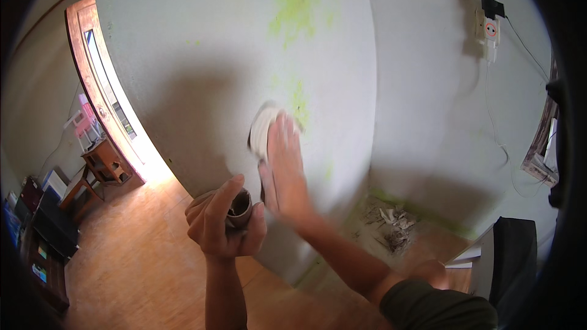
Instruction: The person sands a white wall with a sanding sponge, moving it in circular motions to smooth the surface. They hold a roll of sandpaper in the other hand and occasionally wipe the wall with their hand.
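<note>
My right hand [285,169] lies with outstretched fingers on a pale, blurred sheet or pad [265,130], pressing it against the wall [215,18]. The pad has a dark edge; its exact kind cannot be told. Below and to the left, my left hand [224,220] is curled around a short brown hollow tube [240,208], its open end facing up. Yellow-green patches [296,4] show on the white wall above and beside my right hand. Shadows fall on the wall to the left.
Debris and dust [394,229] lie on the floor at the wall corner. A power adapter with cables [490,30] is plugged in on the right wall. A dark-covered piece of furniture [513,256] stands at lower right. At left are a wooden door [98,87] and a wooden cabinet [107,162].
</note>
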Action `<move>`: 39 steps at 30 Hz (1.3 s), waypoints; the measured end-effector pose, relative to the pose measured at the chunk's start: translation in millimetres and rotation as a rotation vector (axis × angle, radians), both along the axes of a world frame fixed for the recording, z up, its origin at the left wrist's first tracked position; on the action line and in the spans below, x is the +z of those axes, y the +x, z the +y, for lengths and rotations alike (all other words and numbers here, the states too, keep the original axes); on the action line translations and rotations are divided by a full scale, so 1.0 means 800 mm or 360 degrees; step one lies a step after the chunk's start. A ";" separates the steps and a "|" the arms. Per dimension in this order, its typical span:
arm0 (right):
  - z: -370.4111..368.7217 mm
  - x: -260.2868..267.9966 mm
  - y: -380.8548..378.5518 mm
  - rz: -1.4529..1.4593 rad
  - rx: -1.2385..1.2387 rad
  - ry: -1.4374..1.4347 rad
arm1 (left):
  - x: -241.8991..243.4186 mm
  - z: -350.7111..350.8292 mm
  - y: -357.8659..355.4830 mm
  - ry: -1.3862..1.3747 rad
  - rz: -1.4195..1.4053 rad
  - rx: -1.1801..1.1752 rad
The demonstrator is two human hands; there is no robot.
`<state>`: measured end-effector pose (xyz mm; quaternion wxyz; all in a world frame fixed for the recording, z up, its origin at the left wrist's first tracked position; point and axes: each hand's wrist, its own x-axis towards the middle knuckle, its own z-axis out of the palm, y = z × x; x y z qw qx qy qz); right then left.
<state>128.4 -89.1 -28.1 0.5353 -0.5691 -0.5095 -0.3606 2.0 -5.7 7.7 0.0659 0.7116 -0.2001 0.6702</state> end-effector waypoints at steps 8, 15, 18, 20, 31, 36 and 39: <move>0.014 -0.021 0.004 0.0136 -0.0124 -0.0073 | 0.005 0.000 0.000 0.0086 0.0017 0.0092; -0.001 -0.094 -0.048 0.0132 0.0080 0.0008 | -0.009 0.009 -0.004 -0.0028 -0.0010 0.0084; 0.009 -0.111 -0.054 0.0229 0.0108 0.0063 | -0.012 0.009 -0.001 -0.0080 -0.0052 -0.0030; 0.021 -0.108 -0.041 0.0324 0.0054 -0.0052 | -0.013 0.008 -0.002 -0.0099 -0.0044 -0.0044; 0.000 -0.096 -0.041 0.0350 0.0117 0.0071 | -0.005 0.001 -0.003 0.0025 0.0026 0.0197; 0.007 -0.103 -0.010 0.0416 0.0201 0.0068 | -0.010 0.000 -0.005 0.0031 0.0079 0.0239; -0.006 -0.122 -0.028 0.0421 0.0250 0.0073 | -0.013 0.000 -0.004 0.0017 0.0093 0.0262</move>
